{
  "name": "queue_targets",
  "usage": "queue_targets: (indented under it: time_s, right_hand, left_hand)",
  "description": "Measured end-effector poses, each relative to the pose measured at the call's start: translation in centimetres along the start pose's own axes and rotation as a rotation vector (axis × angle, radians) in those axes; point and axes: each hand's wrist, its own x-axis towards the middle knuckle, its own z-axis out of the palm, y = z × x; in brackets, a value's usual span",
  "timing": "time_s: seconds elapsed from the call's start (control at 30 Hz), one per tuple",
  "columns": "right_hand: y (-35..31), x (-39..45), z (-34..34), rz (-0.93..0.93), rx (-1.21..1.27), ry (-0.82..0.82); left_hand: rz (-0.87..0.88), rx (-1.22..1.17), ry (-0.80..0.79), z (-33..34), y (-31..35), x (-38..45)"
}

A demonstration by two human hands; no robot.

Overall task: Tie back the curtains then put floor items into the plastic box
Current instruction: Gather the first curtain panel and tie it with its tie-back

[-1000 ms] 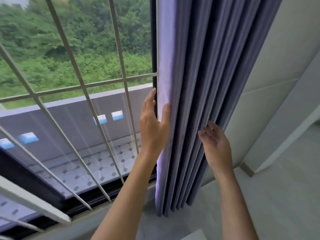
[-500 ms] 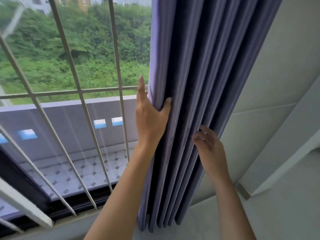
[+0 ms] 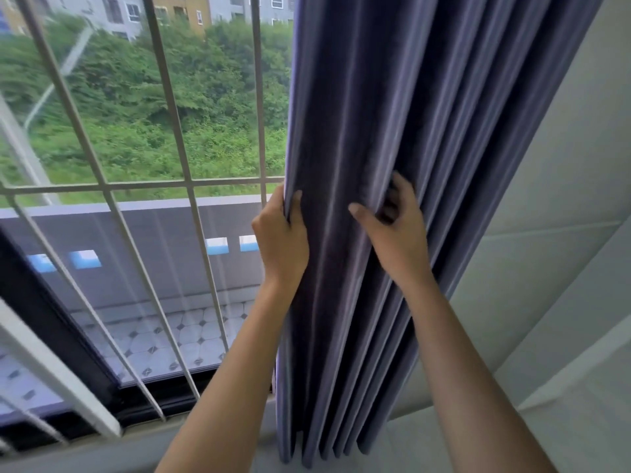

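A blue-grey pleated curtain hangs bunched at the right side of the window and reaches down to the floor. My left hand grips its left edge, thumb in front and fingers tucked behind the fabric. My right hand holds the right-hand folds, thumb across the front and fingers curled into the pleats. The two hands are at the same height and squeeze the folds together between them. No tie-back, plastic box or floor items are in view.
The window with white metal bars fills the left side, with a dark frame and sill below. A pale wall rises to the right of the curtain. Light floor shows beneath the hem.
My right hand has moved up and left onto the front folds and now grips them. My left hand has closed round the curtain's edge. The view has tilted upward.
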Motion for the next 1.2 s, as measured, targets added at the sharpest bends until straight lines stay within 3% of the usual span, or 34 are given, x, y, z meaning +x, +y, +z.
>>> queue_targets:
  time_s: [0.23, 0.43, 0.7, 1.2]
  right_hand:
    - [0.4, 4.5, 1.6, 0.011, -0.037, -0.054]
    - [3.6, 2.0, 3.2, 0.08, -0.107, -0.065]
    - [6.4, -0.5, 3.7, 0.026, -0.241, -0.063]
    - [14.4, -6.4, 6.3, 0.171, -0.515, -0.406]
  left_hand:
    - [-0.114, -0.169, -0.202, -1.0, -0.2, 0.8]
    - [-0.107, -0.177, -0.283, -1.0, -0.8, 0.8]
    - [-0.139, -0.186, -0.415, -0.4, -2.6, -1.0]
    - [-0.204, -0.279, -0.543, 0.6, -3.4, -3.5]
